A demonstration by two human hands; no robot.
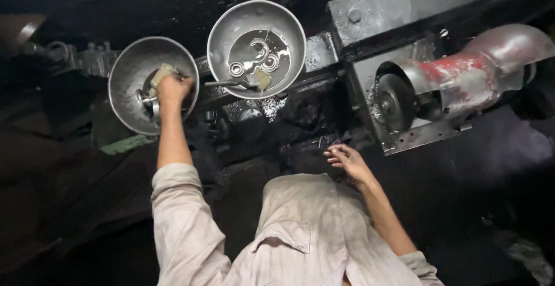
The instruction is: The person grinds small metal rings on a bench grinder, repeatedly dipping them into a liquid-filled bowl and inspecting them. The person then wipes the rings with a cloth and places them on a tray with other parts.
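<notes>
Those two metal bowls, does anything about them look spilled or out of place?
Nothing looks spilled. The right bowl holds dark liquid with ring-shaped parts in it; the left hand presses a cloth into the left bowl. Everything around is grimy.

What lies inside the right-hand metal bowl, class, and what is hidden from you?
The right-hand metal bowl holds dark liquid, ring-shaped metal parts, a curved piece and a rag. Whatever sits beneath the liquid cannot be seen.

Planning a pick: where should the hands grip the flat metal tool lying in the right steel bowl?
Grip the flat metal tool by its handle end, coming from the left over the right steel bowl's rim: that end sits raised near the wall, while the other end lies in oily liquid among the ring parts.
</notes>
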